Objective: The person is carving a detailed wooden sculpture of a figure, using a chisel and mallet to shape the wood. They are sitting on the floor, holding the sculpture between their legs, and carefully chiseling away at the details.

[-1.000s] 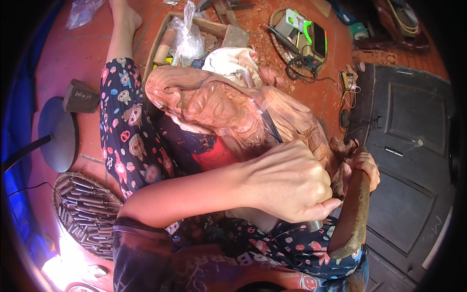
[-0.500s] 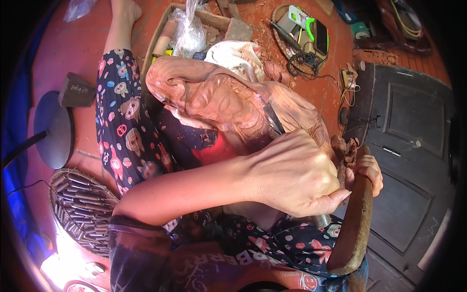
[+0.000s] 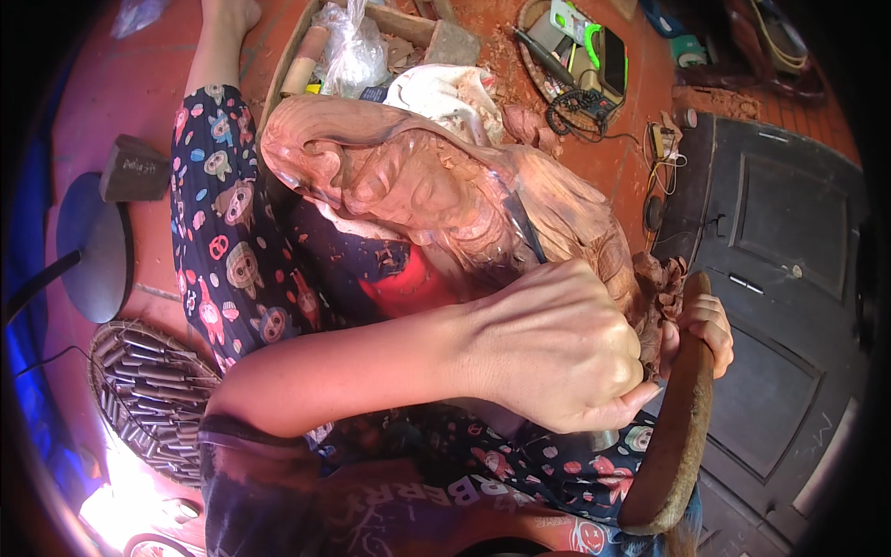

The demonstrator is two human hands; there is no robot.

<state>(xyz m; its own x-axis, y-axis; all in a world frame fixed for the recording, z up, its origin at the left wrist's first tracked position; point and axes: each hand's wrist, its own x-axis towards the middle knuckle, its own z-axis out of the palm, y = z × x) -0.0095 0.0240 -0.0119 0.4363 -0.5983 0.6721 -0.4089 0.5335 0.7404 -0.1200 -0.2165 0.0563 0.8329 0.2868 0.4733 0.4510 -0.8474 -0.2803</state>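
Observation:
A carved reddish-wood figure point(image 3: 418, 186), with a veiled head and a face, lies tilted across my lap. My left hand point(image 3: 566, 348) reaches over from the left, its fist closed around a chisel. The dark chisel blade point(image 3: 527, 227) emerges above the fist and rests against the carved chest. Below the fist shows the tool's metal butt end point(image 3: 604, 439); the fist hides the rest. At the right, my right hand point(image 3: 708, 327) wraps its fingers around a long wooden bat-like mallet point(image 3: 670, 436), whose wider end points down toward me. Carved, flower-like wood point(image 3: 661, 283) sits beside that hand.
A round basket of chisels point(image 3: 158, 399) stands at the left, near a round black base point(image 3: 97, 246) and a wooden block point(image 3: 135, 169). Beyond the figure are a wooden box point(image 3: 453, 51), a white cloth point(image 3: 445, 93) and a tool basket point(image 3: 568, 116). A dark panelled door point(image 3: 789, 213) lies right.
The whole view has shifted slightly. My left fist sits a little lower, and less of the chisel's butt end shows. Both hands keep their grips; the mallet has barely moved.

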